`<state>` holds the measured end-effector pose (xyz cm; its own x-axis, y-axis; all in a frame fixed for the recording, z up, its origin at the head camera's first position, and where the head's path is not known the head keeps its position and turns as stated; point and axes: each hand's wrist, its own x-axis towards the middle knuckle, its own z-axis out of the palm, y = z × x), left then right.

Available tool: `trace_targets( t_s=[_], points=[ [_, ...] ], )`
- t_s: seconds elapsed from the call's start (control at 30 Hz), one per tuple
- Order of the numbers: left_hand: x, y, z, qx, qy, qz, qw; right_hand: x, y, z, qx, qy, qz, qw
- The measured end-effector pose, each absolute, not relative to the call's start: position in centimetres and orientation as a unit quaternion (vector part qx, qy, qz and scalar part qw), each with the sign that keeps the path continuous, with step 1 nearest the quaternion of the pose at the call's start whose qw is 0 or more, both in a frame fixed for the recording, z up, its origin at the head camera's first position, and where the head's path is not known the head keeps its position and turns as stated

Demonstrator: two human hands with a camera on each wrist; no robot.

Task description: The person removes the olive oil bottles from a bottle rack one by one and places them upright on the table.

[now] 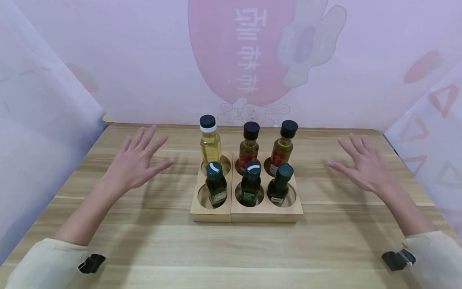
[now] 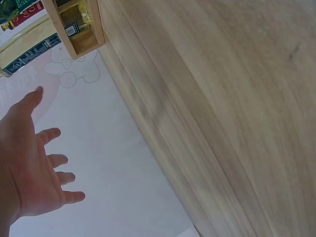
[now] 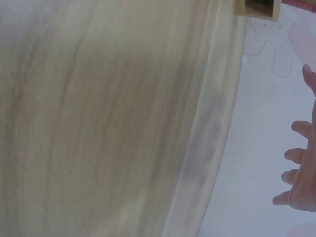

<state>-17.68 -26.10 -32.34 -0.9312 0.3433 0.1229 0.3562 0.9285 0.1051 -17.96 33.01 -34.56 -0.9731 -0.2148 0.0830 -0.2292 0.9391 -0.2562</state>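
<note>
My left hand (image 1: 135, 162) hovers over the table to the left of a wooden bottle rack, fingers spread and holding nothing. On the other side my right hand (image 1: 364, 166) is likewise spread, also holding nothing. Between them the wooden rack (image 1: 267, 218) has round holes with bottles standing in them. At its back are a pale yellow oil bottle (image 1: 211, 146) and two black-capped bottles with red labels, one in the middle (image 1: 248, 150) and one at right (image 1: 281, 152). Three dark, green-capped bottles stand in front: left (image 1: 216, 188), middle (image 1: 250, 186) and right (image 1: 278, 186), some leaning.
The wood-grain table (image 1: 162, 249) reaches a back edge against a pale printed curtain (image 1: 144, 60). More curtain hangs at the left and right sides. Black wrist straps show at the left cuff (image 1: 92, 263) and right cuff (image 1: 398, 259).
</note>
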Motion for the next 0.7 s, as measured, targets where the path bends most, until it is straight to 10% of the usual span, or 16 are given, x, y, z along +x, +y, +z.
trace_targets(
  t_s=[0.7],
  points=[
    [-15.9,-24.5,-32.9,-0.25,-0.936,-0.247,0.026,-16.0,30.8,-33.7,0.168,-0.959,0.228,0.024]
  ],
)
